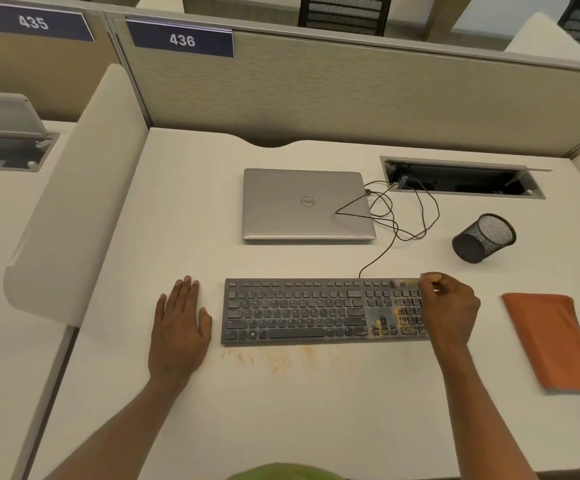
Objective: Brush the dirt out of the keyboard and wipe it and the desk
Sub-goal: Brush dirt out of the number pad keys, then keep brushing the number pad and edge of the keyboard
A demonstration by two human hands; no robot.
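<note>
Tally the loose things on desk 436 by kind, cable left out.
Keyboard: 1
Laptop: 1
Mesh pen cup: 1
Orange cloth: 1
Brush, in the right hand: 1
Total: 5

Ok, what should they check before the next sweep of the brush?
1. Brush gripped in right hand: ok, though blurred.
2. Left hand steadying keyboard: not ok, it lies flat on the desk beside it.
3. Keys free of dirt: not ok, orange crumbs on the right end.
4. Desk clean: not ok, orange dust in front of the keyboard.
5. Orange cloth ready: ok, lying at the right.
</note>
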